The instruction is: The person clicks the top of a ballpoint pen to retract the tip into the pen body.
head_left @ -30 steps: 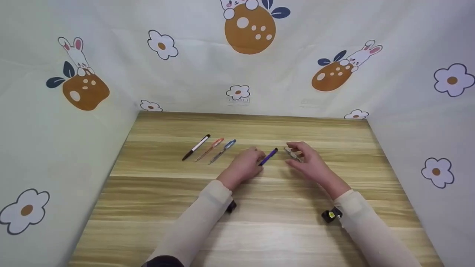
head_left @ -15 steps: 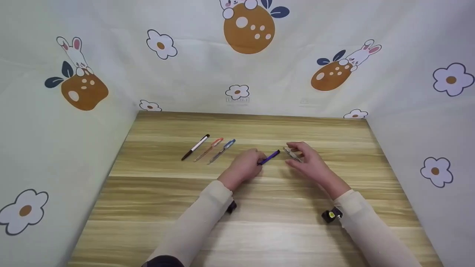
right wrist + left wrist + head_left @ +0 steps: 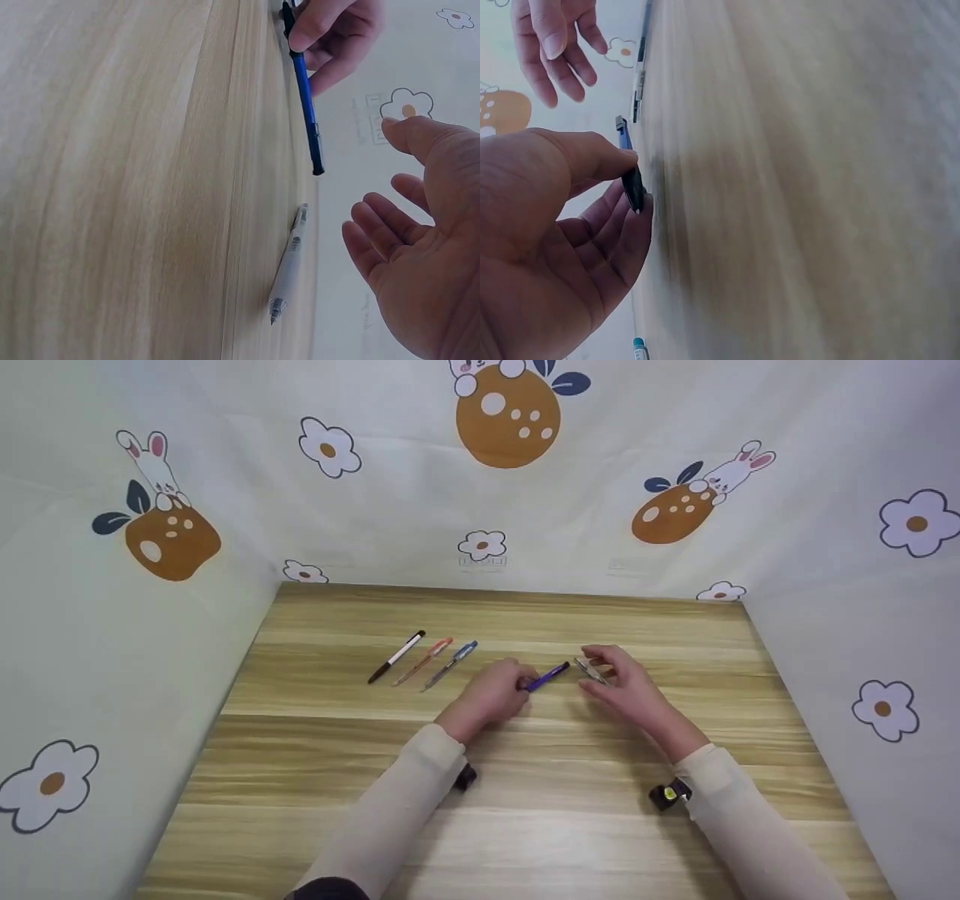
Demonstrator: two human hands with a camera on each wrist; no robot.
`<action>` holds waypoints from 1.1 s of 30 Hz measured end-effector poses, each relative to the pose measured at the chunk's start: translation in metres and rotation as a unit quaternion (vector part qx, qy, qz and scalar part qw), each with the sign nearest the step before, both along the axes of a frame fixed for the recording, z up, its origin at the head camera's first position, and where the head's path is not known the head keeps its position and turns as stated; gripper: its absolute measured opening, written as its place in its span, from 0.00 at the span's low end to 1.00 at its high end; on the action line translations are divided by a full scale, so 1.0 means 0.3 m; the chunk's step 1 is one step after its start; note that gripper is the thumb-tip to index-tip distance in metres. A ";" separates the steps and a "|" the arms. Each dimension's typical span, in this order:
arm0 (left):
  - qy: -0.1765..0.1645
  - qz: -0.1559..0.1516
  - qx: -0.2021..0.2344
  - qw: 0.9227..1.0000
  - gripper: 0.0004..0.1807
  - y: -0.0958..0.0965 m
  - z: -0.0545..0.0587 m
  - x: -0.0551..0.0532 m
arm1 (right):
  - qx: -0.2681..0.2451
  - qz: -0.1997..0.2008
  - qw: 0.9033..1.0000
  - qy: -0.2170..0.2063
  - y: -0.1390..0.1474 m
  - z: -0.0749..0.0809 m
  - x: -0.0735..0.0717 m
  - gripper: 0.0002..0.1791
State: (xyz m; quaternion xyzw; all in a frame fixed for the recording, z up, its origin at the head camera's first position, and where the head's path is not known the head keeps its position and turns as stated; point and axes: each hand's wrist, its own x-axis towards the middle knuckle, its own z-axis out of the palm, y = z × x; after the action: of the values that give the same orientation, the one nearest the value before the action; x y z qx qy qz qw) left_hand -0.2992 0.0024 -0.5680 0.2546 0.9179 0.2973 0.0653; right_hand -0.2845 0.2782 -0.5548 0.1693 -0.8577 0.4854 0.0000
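Note:
My left hand (image 3: 491,690) pinches a blue-purple pen (image 3: 548,676) near its black tip end, between thumb and fingers. In the left wrist view the dark tip of this pen (image 3: 632,184) shows between thumb and fingertips. Its black far end points toward my right hand (image 3: 634,686). That hand is spread with thumb and fingers apart, holding nothing. A clear, greyish pen (image 3: 289,262) lies on the table beside it; in the head view this clear pen (image 3: 589,669) shows between the thumb and fingers.
Left of my left hand, a white-and-black pen (image 3: 397,656), an orange clear pen (image 3: 424,661) and a blue clear pen (image 3: 451,664) lie slanted, side by side, on the wooden table (image 3: 525,810). A patterned cloth (image 3: 390,510) stands around the back and sides.
The blue-purple pen in my left hand has turned slightly clockwise, its far end shifting right toward the clear pen. My right hand stays nearly still.

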 end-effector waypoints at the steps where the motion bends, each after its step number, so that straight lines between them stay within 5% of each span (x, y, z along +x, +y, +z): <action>1: -0.004 0.000 0.008 1.000 0.21 -0.002 0.003 -0.001 | -0.004 -0.003 1.000 0.001 -0.001 0.000 -0.002 0.32; 13: -0.088 0.015 0.150 0.985 0.20 -0.014 0.010 -0.001 | -0.076 -0.053 0.996 -0.016 -0.030 0.006 -0.026 0.27; 21: -0.101 0.023 0.202 0.974 0.19 -0.011 0.022 0.011 | -0.121 -0.078 0.989 -0.042 -0.084 0.005 -0.043 0.27; 28: -0.120 0.028 0.237 0.964 0.21 -0.002 0.025 0.016 | -0.177 -0.099 0.977 -0.070 -0.120 0.009 -0.054 0.24; 33: -0.130 0.026 0.261 0.956 0.22 -0.001 0.026 0.020 | -0.240 -0.108 0.959 -0.101 -0.138 0.019 -0.057 0.24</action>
State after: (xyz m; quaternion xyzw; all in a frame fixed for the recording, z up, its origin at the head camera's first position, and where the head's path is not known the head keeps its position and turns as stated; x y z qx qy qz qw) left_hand -0.2931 0.0022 -0.5601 0.1975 0.7984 0.5585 0.1078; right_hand -0.3015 0.2368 -0.5493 0.0205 -0.7249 0.6885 0.0062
